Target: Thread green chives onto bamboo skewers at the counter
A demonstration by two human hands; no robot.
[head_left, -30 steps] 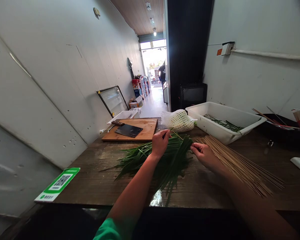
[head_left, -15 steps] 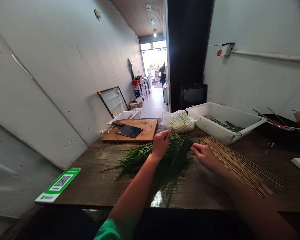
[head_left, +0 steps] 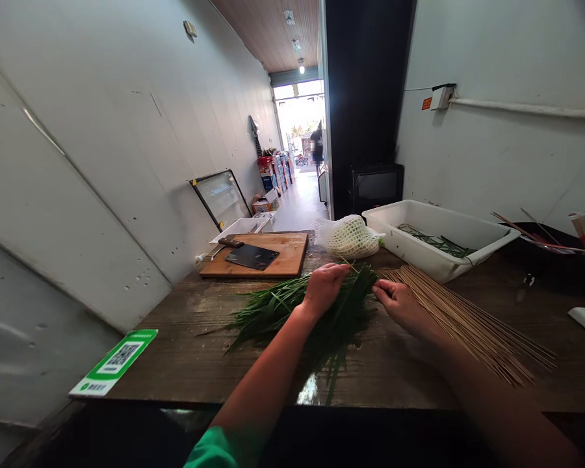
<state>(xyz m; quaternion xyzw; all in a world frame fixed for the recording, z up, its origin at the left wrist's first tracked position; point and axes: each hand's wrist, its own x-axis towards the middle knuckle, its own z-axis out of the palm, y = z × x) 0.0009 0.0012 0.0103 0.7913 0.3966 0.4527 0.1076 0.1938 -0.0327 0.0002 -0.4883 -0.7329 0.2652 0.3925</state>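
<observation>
A heap of long green chives (head_left: 273, 302) lies on the dark wooden table in front of me. My left hand (head_left: 324, 287) is closed in a pinch on a thin bamboo skewer (head_left: 347, 262), whose end pokes out past the fingers over the chives. At the cut ends of the bunch, my right hand (head_left: 392, 296) is closed, thumb and fingertips pinching the chives. Where the skewer meets the stalks is hard to make out. Beside my right forearm, a fanned pile of bamboo skewers (head_left: 463, 318) rests on the table.
A cleaver (head_left: 252, 255) lies on a wooden cutting board (head_left: 292, 250) at the back left. Behind the chives sits a produce bundle in white foam netting (head_left: 348, 235). A white tub (head_left: 443, 218) holds some chives. A green QR-code card (head_left: 117, 361) lies at the left edge.
My left hand has moved a little right and down, closer to my right hand, and less of the skewer shows. My right hand has hardly moved.
</observation>
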